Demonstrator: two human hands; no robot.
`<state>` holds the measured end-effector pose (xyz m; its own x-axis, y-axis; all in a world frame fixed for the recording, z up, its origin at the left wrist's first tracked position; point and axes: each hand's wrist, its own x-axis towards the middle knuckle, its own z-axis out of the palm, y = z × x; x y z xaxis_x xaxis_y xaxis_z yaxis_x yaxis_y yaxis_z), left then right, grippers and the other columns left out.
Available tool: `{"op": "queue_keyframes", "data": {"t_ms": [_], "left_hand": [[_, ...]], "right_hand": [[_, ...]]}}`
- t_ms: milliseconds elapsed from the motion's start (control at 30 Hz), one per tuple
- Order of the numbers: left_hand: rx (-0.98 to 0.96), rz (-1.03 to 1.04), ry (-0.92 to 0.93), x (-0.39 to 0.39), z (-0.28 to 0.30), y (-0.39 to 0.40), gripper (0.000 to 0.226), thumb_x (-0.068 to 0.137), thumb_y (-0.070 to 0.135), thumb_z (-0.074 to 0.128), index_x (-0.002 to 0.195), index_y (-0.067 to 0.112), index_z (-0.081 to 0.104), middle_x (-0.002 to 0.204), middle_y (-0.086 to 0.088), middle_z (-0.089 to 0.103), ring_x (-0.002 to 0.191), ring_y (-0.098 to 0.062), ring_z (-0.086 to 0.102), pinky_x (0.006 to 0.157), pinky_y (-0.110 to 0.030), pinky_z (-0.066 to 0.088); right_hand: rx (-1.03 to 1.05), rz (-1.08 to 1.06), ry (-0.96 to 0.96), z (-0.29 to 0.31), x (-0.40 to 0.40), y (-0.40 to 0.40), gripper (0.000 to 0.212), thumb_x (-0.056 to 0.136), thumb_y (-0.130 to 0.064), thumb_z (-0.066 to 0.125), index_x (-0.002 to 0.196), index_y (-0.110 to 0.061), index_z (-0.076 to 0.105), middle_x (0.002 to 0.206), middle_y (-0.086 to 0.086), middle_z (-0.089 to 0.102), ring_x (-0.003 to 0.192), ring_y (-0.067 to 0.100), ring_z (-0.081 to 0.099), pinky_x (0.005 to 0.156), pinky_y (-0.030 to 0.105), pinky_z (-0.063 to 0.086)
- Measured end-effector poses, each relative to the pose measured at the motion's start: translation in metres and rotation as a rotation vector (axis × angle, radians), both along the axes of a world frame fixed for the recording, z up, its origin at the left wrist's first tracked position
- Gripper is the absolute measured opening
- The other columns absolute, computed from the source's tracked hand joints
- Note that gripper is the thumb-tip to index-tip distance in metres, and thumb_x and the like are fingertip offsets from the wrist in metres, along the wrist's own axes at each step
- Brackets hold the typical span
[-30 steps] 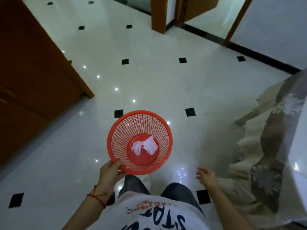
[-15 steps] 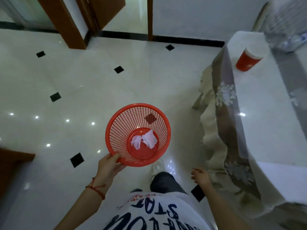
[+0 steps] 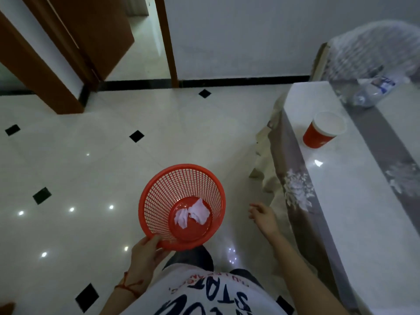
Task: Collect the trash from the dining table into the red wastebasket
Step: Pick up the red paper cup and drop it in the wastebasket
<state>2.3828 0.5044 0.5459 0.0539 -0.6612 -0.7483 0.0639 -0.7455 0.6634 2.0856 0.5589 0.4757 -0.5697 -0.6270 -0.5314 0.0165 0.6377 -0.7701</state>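
Observation:
My left hand (image 3: 145, 253) grips the near rim of the red mesh wastebasket (image 3: 159, 196), held over the floor in front of me. Crumpled white tissue (image 3: 192, 212) lies on its bottom. My right hand (image 3: 263, 215) hangs empty with fingers loosely apart, to the right of the basket and just left of the dining table (image 3: 354, 201). On the table stand a red paper cup (image 3: 322, 130) and, farther back, a clear plastic bottle (image 3: 372, 92) lying on its side.
The table wears a white and grey cloth whose skirt (image 3: 293, 189) hangs to the floor. A chair under clear plastic wrap (image 3: 368, 48) stands behind it. Glossy white tiled floor (image 3: 113, 155) lies to the left; brown door frames (image 3: 168, 42) are at the back.
The view has swung right and closer to the table, so the cup and bottle now sit nearer. The basket stays in my left hand; my right hand has risen slightly.

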Motion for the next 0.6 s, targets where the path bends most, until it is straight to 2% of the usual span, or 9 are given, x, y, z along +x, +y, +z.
{"op": "queue_keyframes", "data": {"t_ms": [133,233,267,367,433,500,600], "left_hand": [[0.017,-0.119,-0.010,-0.031,-0.005,-0.078,0.010,0.084,0.006,0.059,0.090,0.003,0.066,0.095,-0.016,0.070,0.083,-0.026,0.065,0.062,-0.029,0.055],[0.000,-0.251,0.000,-0.062,0.003,-0.142,0.017,0.083,0.008,0.061,0.098,0.002,0.066,0.098,-0.016,0.070,0.087,-0.028,0.066,0.063,-0.029,0.057],[-0.006,-0.291,-0.003,-0.074,0.007,-0.162,0.017,0.082,0.008,0.061,0.098,0.003,0.066,0.099,-0.016,0.070,0.087,-0.028,0.066,0.065,-0.030,0.056],[-0.038,-0.413,0.005,-0.114,0.019,-0.215,0.014,0.082,0.005,0.060,0.095,0.004,0.066,0.095,-0.014,0.070,0.084,-0.026,0.066,0.056,-0.026,0.057],[-0.059,-0.485,0.023,-0.140,0.026,-0.241,0.013,0.084,0.005,0.060,0.096,0.004,0.065,0.092,-0.012,0.069,0.082,-0.024,0.065,0.051,-0.021,0.056],[-0.066,-0.538,0.041,-0.164,0.029,-0.261,0.013,0.084,0.005,0.059,0.096,0.003,0.064,0.092,-0.012,0.068,0.081,-0.025,0.064,0.051,-0.021,0.056],[-0.064,-0.600,0.028,-0.198,0.029,-0.278,0.013,0.084,0.003,0.058,0.095,0.002,0.064,0.094,-0.015,0.067,0.081,-0.025,0.065,0.053,-0.023,0.057]], "right_hand": [[-0.032,-0.139,0.061,0.007,-0.020,-0.043,0.025,0.087,-0.002,0.050,0.109,0.004,0.061,0.080,0.011,0.060,0.066,0.023,0.055,0.058,0.021,0.042],[-0.110,-0.262,0.080,0.026,-0.031,-0.066,0.023,0.089,-0.004,0.051,0.109,0.002,0.060,0.081,0.007,0.060,0.068,0.014,0.057,0.058,0.010,0.046],[-0.141,-0.323,0.096,0.034,-0.034,-0.071,0.022,0.089,-0.007,0.052,0.109,-0.001,0.060,0.086,0.007,0.063,0.072,0.013,0.059,0.064,0.013,0.048],[-0.209,-0.558,0.147,0.058,-0.046,-0.083,0.021,0.090,-0.018,0.054,0.110,-0.013,0.060,0.104,0.015,0.066,0.094,0.027,0.063,0.084,0.041,0.054],[-0.244,-0.694,0.182,0.072,-0.054,-0.088,0.024,0.090,-0.020,0.055,0.112,-0.013,0.060,0.111,0.015,0.065,0.103,0.029,0.061,0.090,0.049,0.052],[-0.259,-0.810,0.251,0.085,-0.064,-0.090,0.026,0.089,-0.021,0.056,0.113,-0.012,0.057,0.113,0.009,0.063,0.106,0.026,0.059,0.091,0.043,0.052],[-0.257,-0.953,0.326,0.096,-0.085,-0.091,0.034,0.086,-0.027,0.060,0.119,-0.020,0.052,0.115,0.002,0.060,0.103,0.018,0.058,0.077,0.019,0.049]]}}
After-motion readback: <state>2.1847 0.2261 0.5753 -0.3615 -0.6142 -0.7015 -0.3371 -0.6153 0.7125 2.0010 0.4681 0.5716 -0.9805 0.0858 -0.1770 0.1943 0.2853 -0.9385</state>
